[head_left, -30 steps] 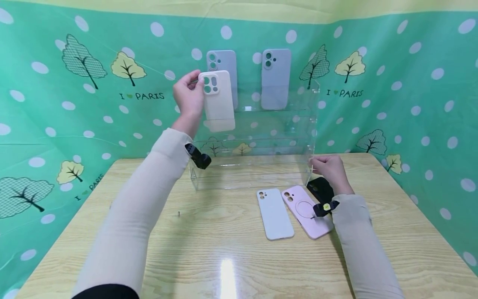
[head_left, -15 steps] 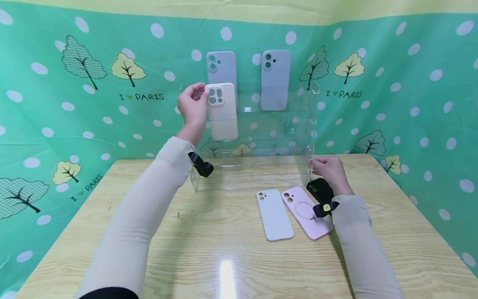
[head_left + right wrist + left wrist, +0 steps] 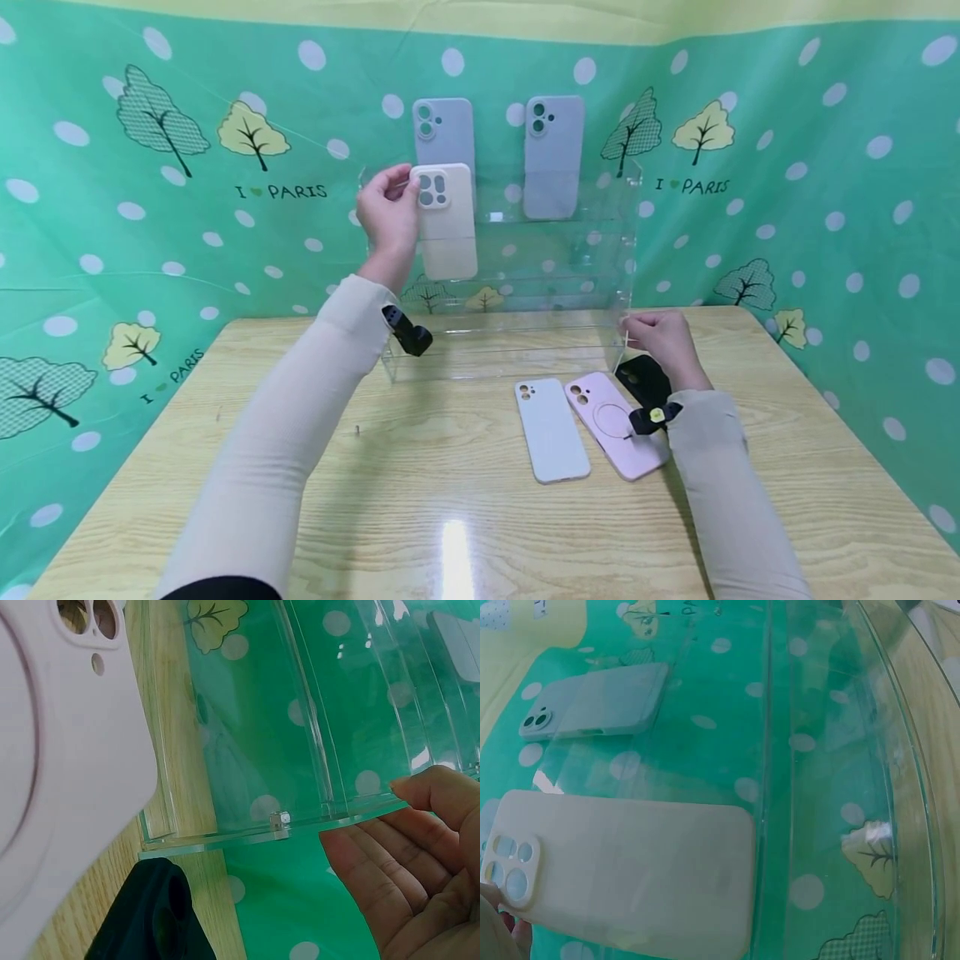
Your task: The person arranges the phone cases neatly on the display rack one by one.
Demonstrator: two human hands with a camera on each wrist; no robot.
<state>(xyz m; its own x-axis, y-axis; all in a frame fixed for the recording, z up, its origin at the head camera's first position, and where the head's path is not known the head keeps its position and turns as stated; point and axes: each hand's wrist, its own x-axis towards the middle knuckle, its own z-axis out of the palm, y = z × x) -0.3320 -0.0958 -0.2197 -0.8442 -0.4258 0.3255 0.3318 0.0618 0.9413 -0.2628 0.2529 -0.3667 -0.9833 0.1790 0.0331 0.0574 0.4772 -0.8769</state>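
1. Left hand [image 3: 388,218]: raised, thumb and fingers pinching the cream phone case by its upper left edge, near the camera cutout. Clock directions are as the head view shows them.
2. Cream phone case [image 3: 450,246]: at 3 o'clock from the left hand and, well apart, at 10 o'clock from the right hand. It stands nearly upright, its lower part seen through a clear panel; whether its bottom edge rests on the tier, I cannot tell.
3. Left blue-grey case [image 3: 453,125]: behind the cream one, its top showing at 12 o'clock.
4. Clear stand [image 3: 551,329]: tiered, on the wooden table [image 3: 420,483], between the hands.
5. Right blue-grey case [image 3: 553,158]: upright on the stand's top tier, at 2 o'clock from the cream case.
6. Pale blue case [image 3: 553,433]: flat on the table, at 8 o'clock from the right hand.
7. Pink case [image 3: 600,408]: just beside it, at 7 o'clock from that hand.
8. Black case [image 3: 643,379]: just below the right hand, partly hidden.
9. Right hand [image 3: 667,346]: grips the stand's right side panel between thumb and fingers.
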